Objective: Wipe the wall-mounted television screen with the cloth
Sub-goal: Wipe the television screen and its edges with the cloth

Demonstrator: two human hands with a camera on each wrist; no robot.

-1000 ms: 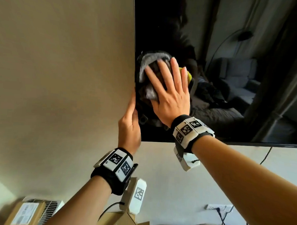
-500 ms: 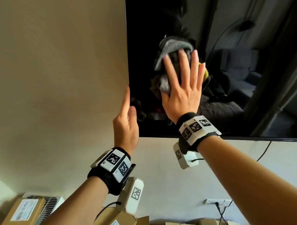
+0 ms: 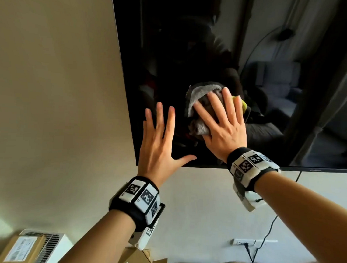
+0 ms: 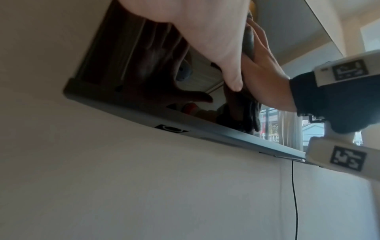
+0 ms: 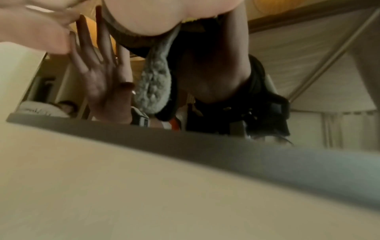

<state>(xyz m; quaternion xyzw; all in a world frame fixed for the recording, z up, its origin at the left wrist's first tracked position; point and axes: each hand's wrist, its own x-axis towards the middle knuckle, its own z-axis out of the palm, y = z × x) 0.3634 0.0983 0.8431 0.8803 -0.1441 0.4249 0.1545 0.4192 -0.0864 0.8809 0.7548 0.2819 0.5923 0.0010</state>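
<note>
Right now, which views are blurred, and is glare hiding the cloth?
Head view: sharp; the dark television screen mirrors the room, but the cloth under the right hand reads clearly. Left wrist view: fairly sharp. Right wrist view: soft, with the bezel smeared.

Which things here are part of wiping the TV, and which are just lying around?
Part of the job:
television screen
grey cloth, pressed flat under the right hand
left hand, open at the screen's lower left corner

Just lying about:
cardboard boxes
black cable
wall socket

cardboard boxes (image 3: 25, 248) — floor; wall socket (image 3: 238, 241); black cable (image 3: 267, 233) — wall
</note>
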